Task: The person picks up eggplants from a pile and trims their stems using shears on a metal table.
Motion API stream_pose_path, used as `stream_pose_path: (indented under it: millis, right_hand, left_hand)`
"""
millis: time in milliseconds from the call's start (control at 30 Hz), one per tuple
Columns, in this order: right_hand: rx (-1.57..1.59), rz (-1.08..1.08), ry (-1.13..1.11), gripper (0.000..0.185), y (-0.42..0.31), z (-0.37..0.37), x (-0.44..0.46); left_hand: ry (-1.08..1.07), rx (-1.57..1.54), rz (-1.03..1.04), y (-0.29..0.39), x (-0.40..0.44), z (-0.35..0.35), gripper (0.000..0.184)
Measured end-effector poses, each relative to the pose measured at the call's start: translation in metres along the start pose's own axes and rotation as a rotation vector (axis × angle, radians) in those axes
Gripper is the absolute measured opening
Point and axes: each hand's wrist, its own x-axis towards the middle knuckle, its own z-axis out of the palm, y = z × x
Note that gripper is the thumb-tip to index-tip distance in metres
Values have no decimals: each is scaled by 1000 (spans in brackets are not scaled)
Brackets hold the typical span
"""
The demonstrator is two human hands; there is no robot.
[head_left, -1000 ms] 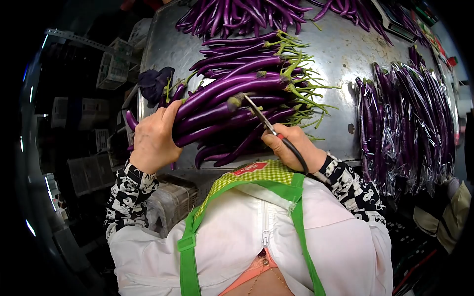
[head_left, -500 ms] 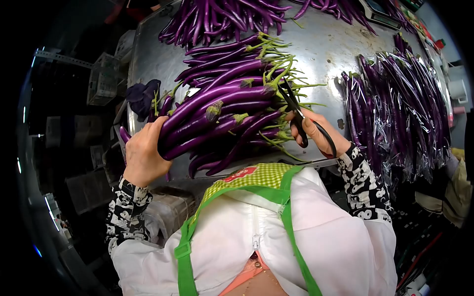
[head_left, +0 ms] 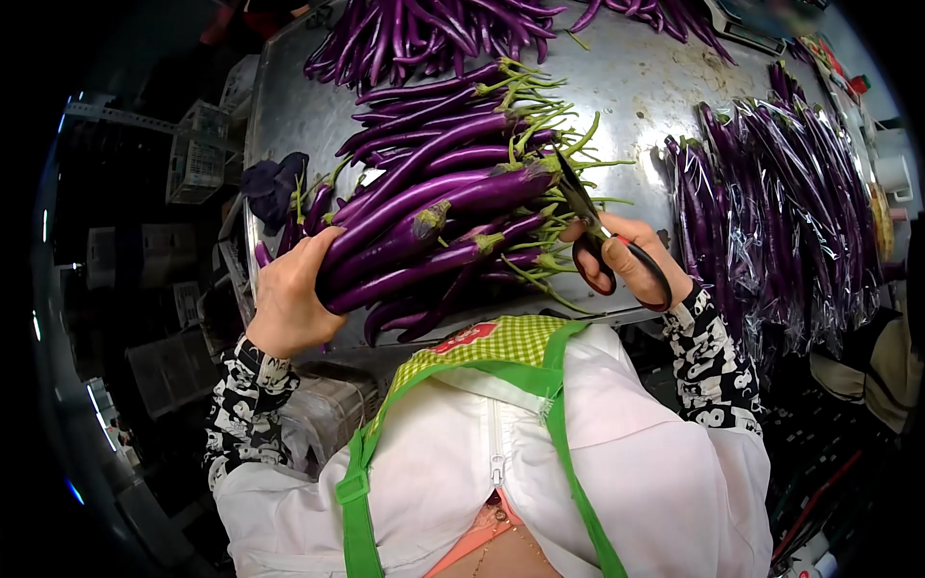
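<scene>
Several long purple eggplants (head_left: 395, 231) are gripped at their lower left ends by my left hand (head_left: 292, 292), its fingers wrapped round them. They lie over a pile of eggplants with green stems (head_left: 424, 128) pointing right. My right hand (head_left: 631, 260) holds black scissors (head_left: 581, 197) by the handles, with the blades pointing up and left beside the stem end of one held eggplant. Two held eggplants show short, cut stem ends nearer my body.
A metal table (head_left: 646, 116) bears everything. More loose eggplants (head_left: 414, 34) lie at its far side. Eggplants in clear plastic bags (head_left: 771, 212) lie at the right, a dark cloth (head_left: 275, 186) at the left. A scale (head_left: 747, 24) stands at the far right.
The scissors have moved from a cut stem end near the middle to the right and up, to another eggplant's stem end. My left hand has kept its hold. The view has shifted slightly.
</scene>
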Motion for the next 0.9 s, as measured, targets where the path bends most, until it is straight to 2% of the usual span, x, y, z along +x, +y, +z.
stream_pose_path:
  millis: [33,133,167,267,333,400,467,533,633,667,700,733,767,800,867,900]
  right_hand:
    - [84,-9,27,51,0,3,-3]
    - [-52,26,97,57,-9,4,-14]
    - [4,-17,242,52,-5,10,-16]
    - [-448,-101,652,34,8,-12,-27]
    - [-893,-15,886,28,11,-33,-30]
    - [-1186,204,1014,37,40,-59,-40]
    - [-1382,441,1027,54,71,-76,-53]
    - [-1442,522,864,67,110,-97,-75]
    - [-1577,668,615,76,85,-78,-69]
    - [-1536,794,583,78,66,-69,-58]
    - [-1547,641,686,78,52,-59,-48]
    - [-1541,280,840,81,35,-46,-32]
    - [-1351,98,878,91,12,-31,-15]
    - [-954,-10,874,106,-17,-5,6]
    - [-215,-37,502,133,-44,19,36]
    - [41,-19,323,138,-49,28,57]
  left_hand:
    - [-3,0,0,0,1,1,68]
    - [-16,-83,-2,-1,5,1,69]
    - [-74,-257,-50,-4,6,2,70]
    - [-183,-676,-157,-10,11,0,70]
    - [-365,-1118,-405,-20,13,-4,66]
    - [-321,-1468,-382,-29,14,7,69]
    - [-298,-1757,-403,-25,23,7,68]
    - [-285,-1862,-341,-27,35,11,65]
    - [-347,-2025,-291,-30,52,17,56]
    - [-302,-2023,-283,-25,60,17,52]
    - [-280,-2029,-307,-19,67,17,50]
    - [-265,-2035,-330,-15,74,17,48]
    - [-311,-2031,-321,-15,82,20,45]
    - [-348,-2072,-417,-12,90,26,42]
    - [-227,-1937,-469,5,116,34,39]
    - [-165,-1903,-455,19,129,35,34]
